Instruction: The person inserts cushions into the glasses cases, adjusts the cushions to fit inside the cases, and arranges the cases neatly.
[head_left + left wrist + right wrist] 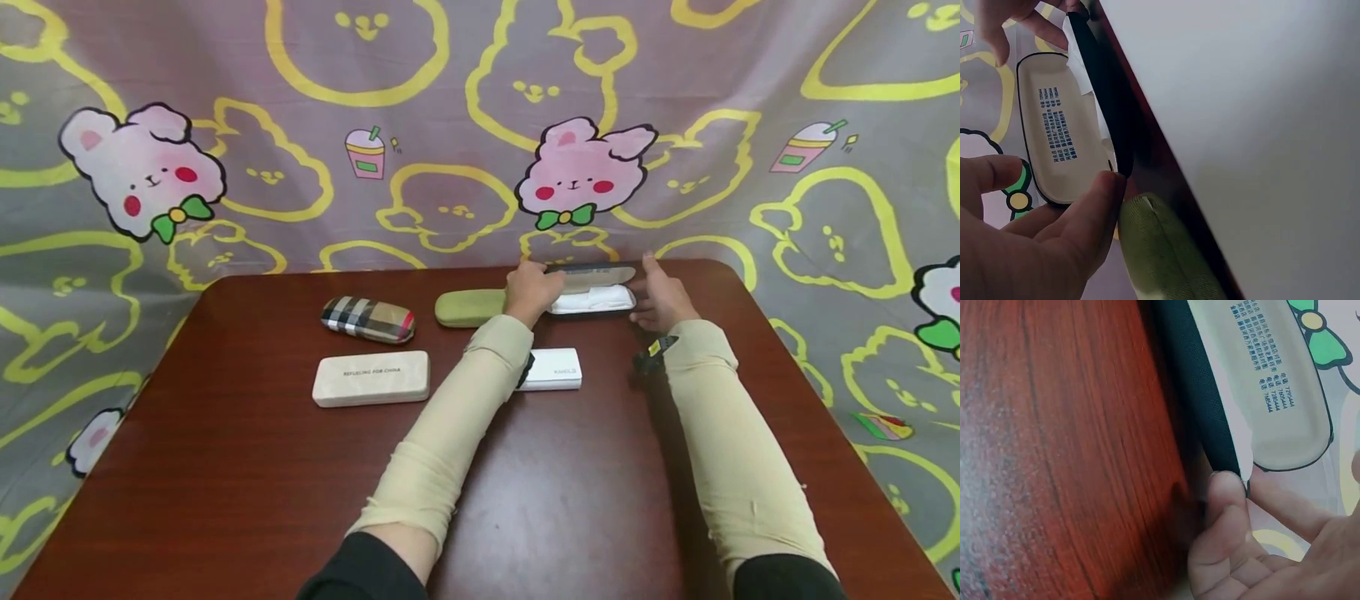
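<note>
A black glasses case [594, 313] stands open at the far side of the table, its pale lid lining [1063, 125] printed with blue lettering. White cloth [596, 299] lies inside its lower half. My left hand [534, 292] touches the left end of the case with its fingertips, thumb apart from it in the left wrist view. At the opposite end, my right hand [662, 298] has its fingertips against the corner, with the thumb raised. A green glasses case [468, 308] lies closed just left of the black one, partly behind my left hand.
Nearer me is a white case [555, 370], partly covered by my left forearm. To the left lie a plaid glasses case [369, 320] and a cream case [371, 379] with printed lettering. A patterned curtain [450, 125] hangs behind the brown table [225, 483].
</note>
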### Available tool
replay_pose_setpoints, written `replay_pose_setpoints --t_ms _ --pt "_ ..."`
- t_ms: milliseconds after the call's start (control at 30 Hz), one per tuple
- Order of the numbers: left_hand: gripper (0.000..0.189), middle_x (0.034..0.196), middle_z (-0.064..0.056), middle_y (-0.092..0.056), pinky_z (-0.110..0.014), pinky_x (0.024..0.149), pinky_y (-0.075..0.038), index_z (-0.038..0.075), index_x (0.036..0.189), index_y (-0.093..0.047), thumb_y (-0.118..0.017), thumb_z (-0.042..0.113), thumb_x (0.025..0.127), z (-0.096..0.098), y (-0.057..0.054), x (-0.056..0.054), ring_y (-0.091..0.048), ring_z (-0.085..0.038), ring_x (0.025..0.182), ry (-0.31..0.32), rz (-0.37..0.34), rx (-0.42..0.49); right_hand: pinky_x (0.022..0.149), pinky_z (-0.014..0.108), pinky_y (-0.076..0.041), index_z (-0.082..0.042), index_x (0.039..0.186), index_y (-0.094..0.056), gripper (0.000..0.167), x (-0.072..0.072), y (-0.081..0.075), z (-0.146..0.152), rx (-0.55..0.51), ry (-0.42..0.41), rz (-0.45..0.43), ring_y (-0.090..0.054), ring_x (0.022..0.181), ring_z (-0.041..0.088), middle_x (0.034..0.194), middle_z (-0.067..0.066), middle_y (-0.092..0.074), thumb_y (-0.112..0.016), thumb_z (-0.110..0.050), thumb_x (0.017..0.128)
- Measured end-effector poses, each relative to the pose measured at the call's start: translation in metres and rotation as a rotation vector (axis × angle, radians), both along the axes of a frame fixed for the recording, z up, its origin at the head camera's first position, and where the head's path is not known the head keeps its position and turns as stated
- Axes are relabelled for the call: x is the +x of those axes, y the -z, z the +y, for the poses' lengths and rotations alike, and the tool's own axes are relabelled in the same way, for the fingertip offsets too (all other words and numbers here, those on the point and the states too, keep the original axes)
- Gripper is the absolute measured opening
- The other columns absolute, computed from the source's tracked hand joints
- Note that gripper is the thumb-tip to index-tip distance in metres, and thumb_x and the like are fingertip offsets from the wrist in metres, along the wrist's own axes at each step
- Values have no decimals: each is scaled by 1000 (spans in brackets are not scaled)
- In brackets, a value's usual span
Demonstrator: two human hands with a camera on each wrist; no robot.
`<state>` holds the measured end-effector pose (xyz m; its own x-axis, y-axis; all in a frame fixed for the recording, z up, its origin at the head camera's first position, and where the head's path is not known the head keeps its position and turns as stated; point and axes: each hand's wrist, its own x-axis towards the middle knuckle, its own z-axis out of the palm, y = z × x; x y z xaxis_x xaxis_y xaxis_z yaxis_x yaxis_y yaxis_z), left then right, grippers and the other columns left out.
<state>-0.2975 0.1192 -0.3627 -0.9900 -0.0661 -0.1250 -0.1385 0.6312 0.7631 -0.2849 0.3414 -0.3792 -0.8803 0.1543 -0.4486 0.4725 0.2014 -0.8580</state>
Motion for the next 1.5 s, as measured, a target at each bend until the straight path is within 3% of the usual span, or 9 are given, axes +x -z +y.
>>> replay_pose_setpoints --t_ms 100,267,467,600,767,1000,1167,1367,1500 --pt "36 113 -9 -68 -37 80 -52 11 107 -75 -60 43 97 0 -2 -2 -63 -26 101 17 11 -32 71 33 -57 1 149 -45 94 0 -1 -3 38 4 -1 -65 69 18 124 23 -51 -32 -75 95" --pt "50 127 -12 -65 -43 92 -50 11 124 -69 -54 52 100 2 -7 -4 -59 -34 117 20 5 -68 69 33 -58 5 144 -48 84 -1 -1 -5 36 32 4 -66 64 16 117 22 -55 -42 -65 98" --pt "43 103 -10 -69 -42 70 -52 12 83 -66 -55 48 102 -2 -4 -6 -64 -31 95 -24 3 -40 70 35 -59 5 152 -34 81 -2 0 -6 -7 8 -1 -68 63 19 119 29 -51 -43 -57 101" --pt "38 113 -12 -68 -42 75 -53 12 93 -70 -58 47 101 -1 -3 -9 -64 -33 104 -22 -26 -68 74 38 -59 0 159 -17 82 -5 1 -2 -21 -13 -19 -69 67 23 118 30 -47 -42 -55 103" --pt "38 115 -14 -68 -41 81 -53 8 101 -70 -60 45 100 -4 -1 -5 -64 -32 105 21 -30 -80 76 36 -59 0 160 -10 79 -1 5 0 -51 -51 -27 -68 70 22 118 29 -45 -38 -51 105" --pt "41 96 -14 -70 -43 79 -53 6 80 -67 -62 41 100 -17 5 4 -67 -32 93 88 -14 -137 81 35 -57 -4 160 -16 67 8 13 -4 -148 -140 -26 -68 77 20 111 20 -49 -38 -41 108" --pt "31 103 -9 -73 -43 90 -52 7 87 -76 -68 34 98 -20 4 1 -65 -32 107 153 29 -200 76 30 -57 2 153 -29 52 6 12 -4 -182 -157 34 -64 78 16 104 13 -57 -42 -23 109" --pt "24 106 -5 -74 -40 95 -49 9 94 -80 -71 31 96 -21 4 -2 -61 -30 116 215 23 -301 76 29 -57 4 154 -32 51 3 15 -7 -165 -155 65 -64 70 15 79 5 -55 -44 -4 105" --pt "26 109 -5 -74 -38 93 -50 8 101 -79 -71 31 96 -22 1 -3 -61 -28 115 242 32 -305 76 29 -58 4 152 -36 49 1 16 -7 -94 -113 105 -64 70 13 96 10 -55 -47 -5 105"
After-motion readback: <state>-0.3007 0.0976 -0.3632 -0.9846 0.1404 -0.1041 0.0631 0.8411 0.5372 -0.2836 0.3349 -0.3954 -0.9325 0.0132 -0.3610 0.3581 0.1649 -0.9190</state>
